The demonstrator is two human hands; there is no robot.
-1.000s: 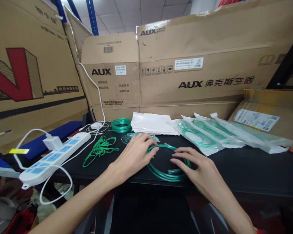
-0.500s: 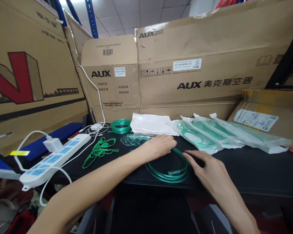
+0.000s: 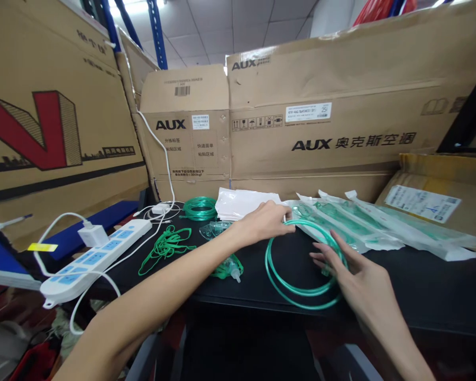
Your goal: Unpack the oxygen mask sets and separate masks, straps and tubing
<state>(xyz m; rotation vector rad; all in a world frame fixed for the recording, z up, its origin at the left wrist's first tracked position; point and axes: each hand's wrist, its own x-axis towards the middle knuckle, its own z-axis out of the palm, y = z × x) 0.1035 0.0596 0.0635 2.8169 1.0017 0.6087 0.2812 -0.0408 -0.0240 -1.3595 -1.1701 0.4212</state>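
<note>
A coil of green tubing (image 3: pixel 297 290) stands tilted up off the black table (image 3: pixel 412 280). My left hand (image 3: pixel 264 222) grips the coil's top edge with closed fingers. My right hand (image 3: pixel 351 270) lies against the coil's right side with its fingers stretched out. A clear mask with a green strap (image 3: pixel 226 264) lies on the table just left of the coil, under my left forearm.
Sealed bags of green tubing (image 3: pixel 341 225) lie right of the hands, a white pouch stack (image 3: pixel 241 203) behind them. A second tubing coil (image 3: pixel 199 208), green bands (image 3: pixel 166 243) and a white power strip (image 3: pixel 99 254) sit left. Cardboard boxes (image 3: pixel 321 121) wall the back.
My left hand moved from the mask to the coil's far edge, gripped it and lifted it upright. My right hand shifted right along the coil. The mask now lies uncovered.
</note>
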